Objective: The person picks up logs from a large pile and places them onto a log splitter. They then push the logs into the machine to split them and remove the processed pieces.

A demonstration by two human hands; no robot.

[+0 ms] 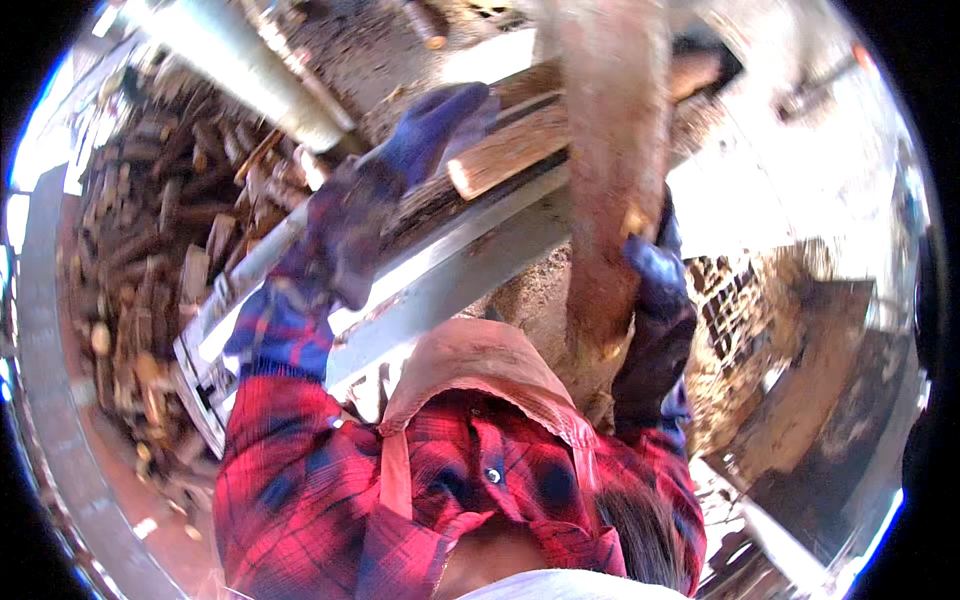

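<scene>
My right hand (660, 290), in a dark blue glove, grips the side of a long, bark-covered piece of wood (615, 160). Its thumb lies over the near part of the wood. The wood stretches away from me past the top of the view, blurred by motion. My left hand (400, 160), gloved too, is open over the metal rail, fingers stretched forward and thumb apart, holding nothing. Near its fingertips a pale cut wooden piece (510, 152) lies along the grey metal rail (480, 250), partly hidden behind the bark-covered wood.
A large heap of short cut wood (150, 210) fills the left side. A thick pale beam or pipe (245, 75) slants across the upper left. On the right are a mesh grate (730, 305) amid sawdust and a brown board (800, 400).
</scene>
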